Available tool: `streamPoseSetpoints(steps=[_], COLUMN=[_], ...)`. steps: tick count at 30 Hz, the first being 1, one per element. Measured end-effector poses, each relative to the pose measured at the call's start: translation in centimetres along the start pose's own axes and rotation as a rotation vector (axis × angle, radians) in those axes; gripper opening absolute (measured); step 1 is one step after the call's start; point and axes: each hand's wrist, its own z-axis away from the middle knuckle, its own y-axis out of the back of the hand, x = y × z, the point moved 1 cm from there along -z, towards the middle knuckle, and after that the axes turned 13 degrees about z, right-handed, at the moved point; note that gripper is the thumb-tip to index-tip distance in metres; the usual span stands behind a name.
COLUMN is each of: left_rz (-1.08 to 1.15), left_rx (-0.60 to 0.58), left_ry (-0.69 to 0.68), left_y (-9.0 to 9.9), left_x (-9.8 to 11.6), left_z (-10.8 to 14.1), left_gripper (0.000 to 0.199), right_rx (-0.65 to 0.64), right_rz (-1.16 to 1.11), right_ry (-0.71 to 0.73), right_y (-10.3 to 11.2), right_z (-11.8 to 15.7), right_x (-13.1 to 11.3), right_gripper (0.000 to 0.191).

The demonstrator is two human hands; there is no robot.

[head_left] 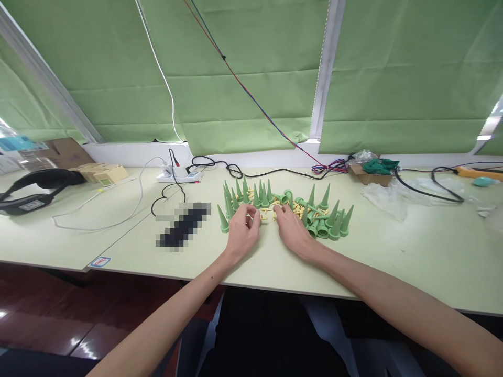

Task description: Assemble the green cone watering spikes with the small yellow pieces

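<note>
My left hand (243,233) is curled, with thumb and index finger drawn together at a small yellow peg-like piece (263,218) that sticks out to the right. My right hand (294,230) faces it across a short gap, fingers bent down and closed near the table. A bit of yellow shows by its fingertips, but what they pinch is mostly hidden. Pointed green cones (257,195) stand upright behind and left of my left hand. More green cones (335,225), some lying with hollow ends showing, are heaped right of my right hand among loose yellow pieces (298,209).
On the pale table (377,262), a blurred dark object (184,226) lies to the left. Behind are a power strip (178,175) and black cable (267,172). Headphones (39,188) rest far left; a cardboard box (369,174) and clear plastic bags (387,199) are at right.
</note>
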Motion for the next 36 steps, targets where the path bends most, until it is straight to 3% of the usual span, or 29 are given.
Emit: streamPoseSetpoints(steps=[9,12,26,33,36], left_rz=[0.04,0.054,0.039,0.058,0.061], left_rx=[-0.006,-0.016,-0.088,-0.083,-0.024], left_ry=[-0.016,-0.014,-0.044,-0.044,-0.037], left_y=[0.02,0.03,0.14,0.11,0.19], left_x=[-0.27,-0.47,-0.15,-0.16,0.07], left_z=[0.13,0.16,0.25,0.27,0.28], left_gripper=[0.02,0.021,0.022,0.022,0.019], right_rx=[0.361,0.425,0.437,0.399,0.42], right_rz=[-0.292,-0.362,-0.407,-0.408,-0.412], right_ry=[0.2,0.264,0.298,0.287,0.255], right_y=[-0.29,-0.11,0.07,-0.27,-0.34], right_z=[-0.02,0.2,0.28,0.09,0.07], right_x=[-0.37,-0.63,-0.74,-0.6,-0.52], right_gripper=[0.026,0.024,0.022,0.022,0.021])
